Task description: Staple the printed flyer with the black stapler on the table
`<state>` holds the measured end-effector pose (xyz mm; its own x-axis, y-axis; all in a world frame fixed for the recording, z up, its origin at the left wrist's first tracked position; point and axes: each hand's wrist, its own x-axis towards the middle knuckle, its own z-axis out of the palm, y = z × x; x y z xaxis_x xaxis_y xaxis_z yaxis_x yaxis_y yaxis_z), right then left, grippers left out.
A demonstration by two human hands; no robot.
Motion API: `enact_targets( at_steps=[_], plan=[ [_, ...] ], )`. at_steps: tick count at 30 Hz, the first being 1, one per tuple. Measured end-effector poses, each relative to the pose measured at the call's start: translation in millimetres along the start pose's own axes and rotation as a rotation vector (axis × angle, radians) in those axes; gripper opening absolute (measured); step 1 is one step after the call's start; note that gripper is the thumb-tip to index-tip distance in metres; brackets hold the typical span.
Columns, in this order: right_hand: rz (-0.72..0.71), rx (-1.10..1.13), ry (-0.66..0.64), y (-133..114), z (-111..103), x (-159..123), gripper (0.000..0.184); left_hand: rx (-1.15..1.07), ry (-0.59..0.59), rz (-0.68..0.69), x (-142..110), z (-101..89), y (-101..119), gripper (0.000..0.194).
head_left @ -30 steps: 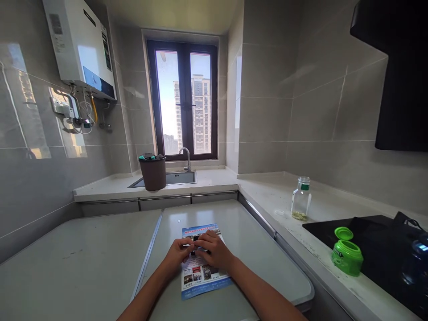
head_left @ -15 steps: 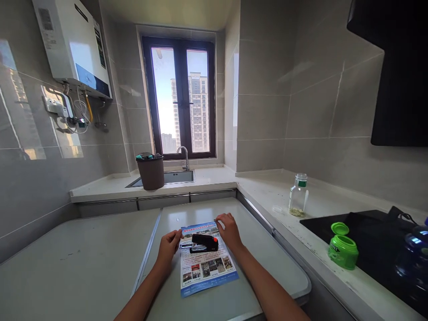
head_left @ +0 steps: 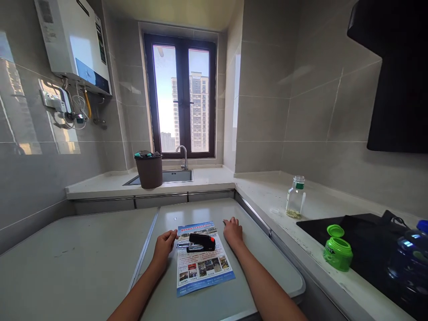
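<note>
A printed flyer [head_left: 204, 281] with blue borders and small photos lies on the pale tabletop. Across its upper half rests a black stapler [head_left: 201, 242], its metal end pointing left past the paper's edge. My left hand [head_left: 164, 246] is closed in a pinch at the flyer's upper left edge; whether anything is between the fingertips cannot be made out. Beyond the flyer's upper right edge, my right hand [head_left: 233, 231] rests closed on the table, apart from the paper. A tiny dark thing shows at its fingertips, too small to name.
A small white piece [head_left: 175, 219] lies beyond the flyer. A brown bin [head_left: 149, 171] stands by the sink [head_left: 177, 176]. On the right counter are a glass jar [head_left: 295, 198], an opened green tub [head_left: 338, 253] and a blue bottle [head_left: 409, 263] beside the black hob [head_left: 361, 236].
My right hand has moved right, off the flyer's upper right corner and onto the tabletop. My left hand stays by the left edge. The whole view has shifted slightly.
</note>
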<state>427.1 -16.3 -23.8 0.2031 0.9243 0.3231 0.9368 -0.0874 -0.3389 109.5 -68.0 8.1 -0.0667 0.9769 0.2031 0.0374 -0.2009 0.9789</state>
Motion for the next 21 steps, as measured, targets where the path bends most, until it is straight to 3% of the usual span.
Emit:
enact_targets(
  at_steps=[10, 21],
  plan=[
    [-0.123, -0.045, -0.13, -5.8, 10.3, 38.0, 0.058, 0.113, 0.006, 0.017, 2.2, -5.0, -7.4, 0.052],
    [-0.146, 0.038, -0.082, -2.6, 5.3, 41.4, 0.051, 0.223, 0.049, 0.08, 1.6, -3.0, -4.8, 0.051]
  ],
)
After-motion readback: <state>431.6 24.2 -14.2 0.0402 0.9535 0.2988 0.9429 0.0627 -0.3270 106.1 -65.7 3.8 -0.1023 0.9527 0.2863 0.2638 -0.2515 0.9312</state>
